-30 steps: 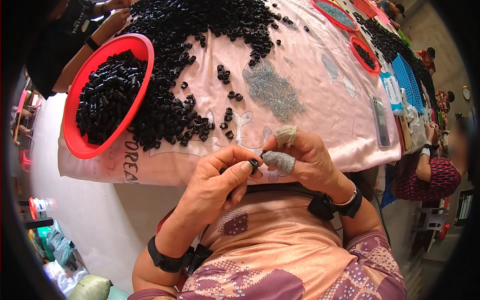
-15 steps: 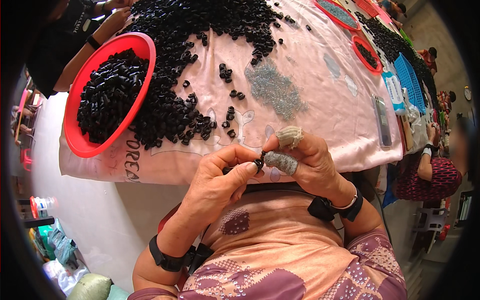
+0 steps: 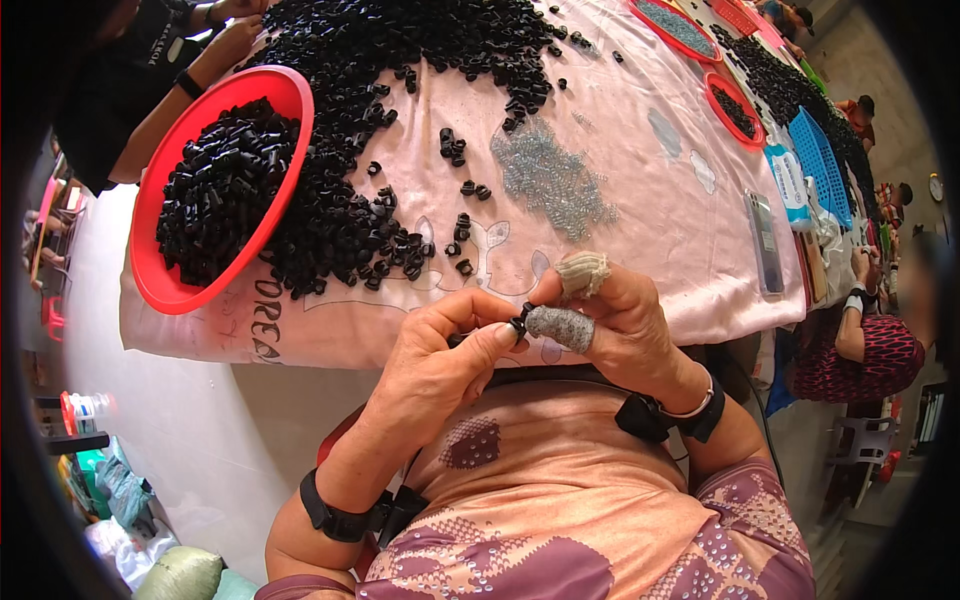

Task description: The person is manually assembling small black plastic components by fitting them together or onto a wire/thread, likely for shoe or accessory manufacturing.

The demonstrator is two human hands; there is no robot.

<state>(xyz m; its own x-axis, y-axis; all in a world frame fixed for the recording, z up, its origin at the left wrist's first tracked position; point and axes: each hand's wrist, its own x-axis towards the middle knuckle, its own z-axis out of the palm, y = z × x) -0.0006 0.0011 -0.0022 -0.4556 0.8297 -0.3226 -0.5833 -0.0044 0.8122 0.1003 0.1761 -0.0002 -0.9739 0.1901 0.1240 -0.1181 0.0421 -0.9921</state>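
A small black plastic part (image 3: 518,324) is pinched between the thumb and fingers of my left hand (image 3: 440,345), just beyond the table's near edge. My right hand (image 3: 625,325) meets it from the other side, thumb and forefinger closed at the part's upper end. Knitted covers wrap those two digits, a grey one (image 3: 562,328) on the thumb and a cream one (image 3: 582,274) on the forefinger. My fingers partly hide the part. Beyond my hands, similar loose black parts (image 3: 350,225) lie heaped on the pink cloth (image 3: 640,200), near a patch of small clear bluish pieces (image 3: 555,180).
A red basin (image 3: 306,105) full of black parts stands tilted at the left, near another person's arm (image 3: 150,140). Along the right are a phone (image 3: 763,240), a blue basket (image 3: 818,165) and smaller red trays (image 3: 712,95). Another person (image 3: 860,350) sits at the right.
My right thumb and forefinger have shifted very slightly left, against the black part. Both hands otherwise keep their place and grip.
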